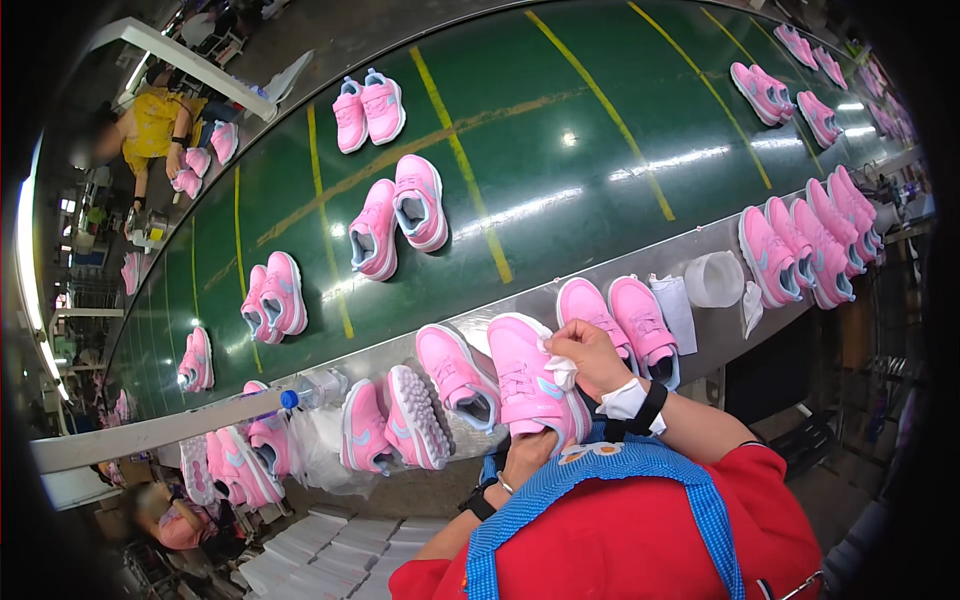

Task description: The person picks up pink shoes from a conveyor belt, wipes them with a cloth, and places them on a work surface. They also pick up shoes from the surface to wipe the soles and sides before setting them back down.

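Note:
My left hand (527,456) grips a pink child's sneaker (530,385) from below, near its heel, holding it in front of my chest. My right hand (590,355) presses a small white cloth (562,368) against the side of that sneaker. A black band and white wrap sit on my right wrist. A matching pink sneaker (455,375) lies just to the left on the metal ledge (400,350). Another pink pair (625,315) rests right behind my right hand.
A green conveyor belt (560,160) with yellow lines carries several pink sneaker pairs. A white cup (714,279) and cloths sit on the ledge at right, beside a row of sneakers (810,245). More sneakers and a plastic bottle (315,388) lie left. Another person (150,125) works at far left.

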A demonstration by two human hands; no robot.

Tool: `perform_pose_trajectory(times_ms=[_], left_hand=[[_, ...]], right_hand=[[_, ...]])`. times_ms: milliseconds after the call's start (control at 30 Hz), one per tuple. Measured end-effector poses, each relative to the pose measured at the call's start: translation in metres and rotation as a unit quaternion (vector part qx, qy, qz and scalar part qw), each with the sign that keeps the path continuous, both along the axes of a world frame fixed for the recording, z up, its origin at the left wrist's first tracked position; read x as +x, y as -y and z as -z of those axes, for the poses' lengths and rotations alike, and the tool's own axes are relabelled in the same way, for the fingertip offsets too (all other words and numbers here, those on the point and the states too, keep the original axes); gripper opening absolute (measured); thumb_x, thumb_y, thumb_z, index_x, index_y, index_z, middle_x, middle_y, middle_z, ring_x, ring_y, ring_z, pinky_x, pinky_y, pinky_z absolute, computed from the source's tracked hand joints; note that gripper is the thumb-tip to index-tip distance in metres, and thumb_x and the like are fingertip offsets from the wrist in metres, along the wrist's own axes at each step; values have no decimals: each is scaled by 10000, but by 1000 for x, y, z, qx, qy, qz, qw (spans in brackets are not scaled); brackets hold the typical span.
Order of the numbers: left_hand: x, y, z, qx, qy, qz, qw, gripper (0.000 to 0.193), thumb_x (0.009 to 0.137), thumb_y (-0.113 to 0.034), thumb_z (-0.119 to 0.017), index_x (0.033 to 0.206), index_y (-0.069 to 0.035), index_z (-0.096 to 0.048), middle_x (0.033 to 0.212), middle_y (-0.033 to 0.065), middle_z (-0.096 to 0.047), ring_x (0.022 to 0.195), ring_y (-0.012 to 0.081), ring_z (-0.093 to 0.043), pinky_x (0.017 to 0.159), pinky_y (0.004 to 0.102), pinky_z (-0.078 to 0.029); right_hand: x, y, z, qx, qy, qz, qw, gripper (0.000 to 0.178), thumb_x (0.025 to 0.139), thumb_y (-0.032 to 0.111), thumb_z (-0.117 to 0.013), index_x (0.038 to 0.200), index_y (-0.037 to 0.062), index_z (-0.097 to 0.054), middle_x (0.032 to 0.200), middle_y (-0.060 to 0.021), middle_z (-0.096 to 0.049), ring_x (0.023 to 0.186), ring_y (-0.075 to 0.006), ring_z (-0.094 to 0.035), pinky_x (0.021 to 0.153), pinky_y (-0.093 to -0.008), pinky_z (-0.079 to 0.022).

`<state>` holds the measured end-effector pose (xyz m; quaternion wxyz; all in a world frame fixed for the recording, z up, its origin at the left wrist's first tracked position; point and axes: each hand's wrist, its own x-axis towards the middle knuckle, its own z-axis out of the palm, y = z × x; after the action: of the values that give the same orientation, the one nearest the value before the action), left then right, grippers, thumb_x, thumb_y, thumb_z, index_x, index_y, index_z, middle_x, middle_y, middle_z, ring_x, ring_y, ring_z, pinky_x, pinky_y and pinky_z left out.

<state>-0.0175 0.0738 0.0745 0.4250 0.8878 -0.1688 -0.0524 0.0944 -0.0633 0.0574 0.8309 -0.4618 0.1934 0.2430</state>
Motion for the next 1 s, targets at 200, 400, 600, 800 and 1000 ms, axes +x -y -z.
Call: perform_pose_trajectory(times_ms=[200,400,600,800,1000], left_hand=[[-12,0,5,-16,-10,6,1000,219,734,-215,-639,781,-20,-552,632,139,-513,645,322,-540,647,401,-410],[-14,4,6,-29,15,-44,999,219,728,-211,-644,757,-19,-543,642,150,-511,668,330,-532,650,402,-408],[-12,5,3,-21,17,-42,999,204,735,-184,-641,715,-19,-524,626,159,-499,633,335,-515,639,390,-406],[-10,6,-2,-12,-18,-52,998,219,752,-174,-634,671,-23,-498,594,166,-484,590,337,-499,596,381,-399],[-9,9,0,-17,0,-69,997,207,753,-171,-632,687,-17,-510,600,164,-492,600,344,-510,594,388,-399]], right_hand=[[-11,0,11,-38,-21,-19,999,110,705,-26,-598,761,28,-521,703,-46,-541,616,-105,-517,566,-229,-424],[-18,13,3,75,-39,9,996,62,753,1,-579,768,37,-532,750,-53,-558,695,-121,-542,661,-249,-440],[-16,23,11,192,-93,61,975,109,819,92,-565,901,22,-553,880,-80,-576,813,-162,-551,793,-297,-438],[-15,26,14,221,-133,62,964,200,837,136,-561,995,19,-529,930,-93,-562,877,-181,-542,808,-308,-438],[-14,26,22,239,-116,78,961,169,849,127,-551,985,29,-527,932,-72,-548,892,-192,-544,827,-329,-439]])
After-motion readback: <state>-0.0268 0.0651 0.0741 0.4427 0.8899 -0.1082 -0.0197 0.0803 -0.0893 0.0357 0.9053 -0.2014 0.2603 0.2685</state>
